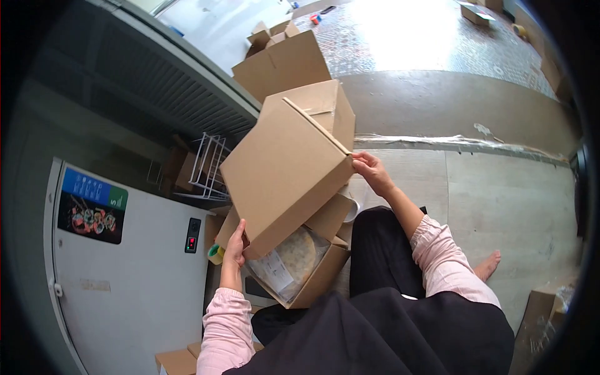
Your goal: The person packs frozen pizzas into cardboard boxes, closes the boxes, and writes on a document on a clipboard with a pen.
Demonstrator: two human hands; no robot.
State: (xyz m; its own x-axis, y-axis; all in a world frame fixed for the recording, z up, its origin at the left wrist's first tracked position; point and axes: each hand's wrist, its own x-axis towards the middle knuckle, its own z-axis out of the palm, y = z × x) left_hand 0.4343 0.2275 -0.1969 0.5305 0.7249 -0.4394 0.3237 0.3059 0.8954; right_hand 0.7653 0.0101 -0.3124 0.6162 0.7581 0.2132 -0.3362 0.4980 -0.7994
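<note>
A flat brown cardboard box, closed and tilted, is held between my two hands. My left hand grips its near left corner, and my right hand pinches its right corner by the lid edge. Below it stands an open cardboard box, partly hidden by the held one. Inside lies a round pale item in clear wrapping, with a white label beside it. Another cardboard box is behind the held box.
A white appliance with a red-lit switch stands at the left, near a white wire rack. An open carton is farther back. A green tape roll is by my left hand. More cartons lie at the lower right.
</note>
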